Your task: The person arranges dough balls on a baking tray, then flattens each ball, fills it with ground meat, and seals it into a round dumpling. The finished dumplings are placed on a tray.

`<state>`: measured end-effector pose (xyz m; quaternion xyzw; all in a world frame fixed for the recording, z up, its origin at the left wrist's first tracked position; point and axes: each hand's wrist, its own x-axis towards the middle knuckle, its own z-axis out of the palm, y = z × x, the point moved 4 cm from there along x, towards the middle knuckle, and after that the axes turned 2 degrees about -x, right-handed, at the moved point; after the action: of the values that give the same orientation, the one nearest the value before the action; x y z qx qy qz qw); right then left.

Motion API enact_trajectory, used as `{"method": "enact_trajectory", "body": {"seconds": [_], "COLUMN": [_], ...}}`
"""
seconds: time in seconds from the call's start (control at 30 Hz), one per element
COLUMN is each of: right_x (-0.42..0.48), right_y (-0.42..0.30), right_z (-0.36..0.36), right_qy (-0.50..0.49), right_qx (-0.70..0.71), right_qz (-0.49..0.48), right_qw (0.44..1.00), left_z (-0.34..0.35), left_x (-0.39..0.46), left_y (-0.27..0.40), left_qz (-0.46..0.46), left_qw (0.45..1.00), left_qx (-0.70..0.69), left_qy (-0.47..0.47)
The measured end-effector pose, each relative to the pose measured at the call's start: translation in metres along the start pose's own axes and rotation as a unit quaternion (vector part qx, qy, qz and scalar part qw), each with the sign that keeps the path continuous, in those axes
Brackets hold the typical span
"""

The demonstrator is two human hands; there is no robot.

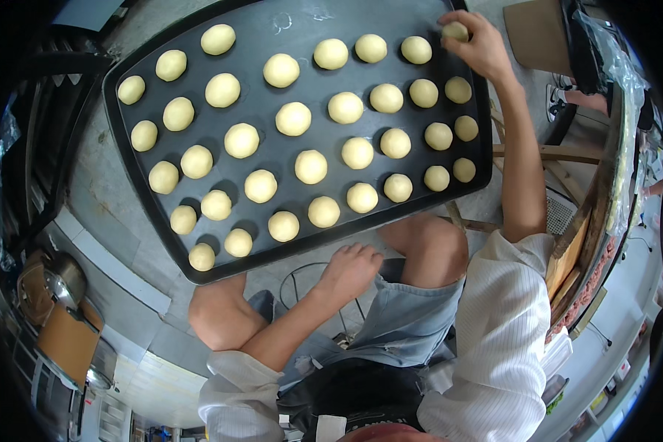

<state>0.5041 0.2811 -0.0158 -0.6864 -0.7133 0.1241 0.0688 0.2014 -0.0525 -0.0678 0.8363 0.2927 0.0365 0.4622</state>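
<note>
A large dark baking tray (364, 226) reaches across the view in front of my knees, with several rows of pale round dough balls (293, 119) spaced over it. At the tray's far right corner, my right hand (478, 41) grips one dough ball (454, 31) between thumb and fingers. Another ball (416, 50) sits just to the left of that hand. My left hand (353, 268) rests by my right knee, below the tray's near edge, with its fingers bent and its palm hidden. Nothing shows in it.
A wooden-framed table (569, 248) with plastic film along its edge stands at the right. Beyond it are another person's leg and shoe (555, 102). Dark metal racking (38, 138) stands at the left. A metal pot (66, 279) and a brown board (69, 342) lie lower left.
</note>
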Motion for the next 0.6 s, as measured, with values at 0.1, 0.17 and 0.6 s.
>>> {"method": "enact_trajectory", "body": {"seconds": [0.1,0.17,0.6], "right_x": [-0.017,-0.018,0.018], "right_y": [0.014,0.009,-0.238], "right_z": [0.01,0.012,0.045], "right_qy": [-0.016,0.004,0.026], "right_qx": [-0.04,-0.048,0.121], "right_qz": [-0.039,-0.059,-0.211], "right_qw": [0.998,0.997,0.97], "left_z": [0.0,0.003,0.0], "left_x": [-0.001,-0.004,-0.008], "left_y": [0.001,0.0,0.001], "left_qz": [0.009,0.013,0.008], "left_qw": [1.0,1.0,1.0], "left_qx": [-0.008,-0.01,0.004], "left_qy": [-0.005,0.004,0.008]}}
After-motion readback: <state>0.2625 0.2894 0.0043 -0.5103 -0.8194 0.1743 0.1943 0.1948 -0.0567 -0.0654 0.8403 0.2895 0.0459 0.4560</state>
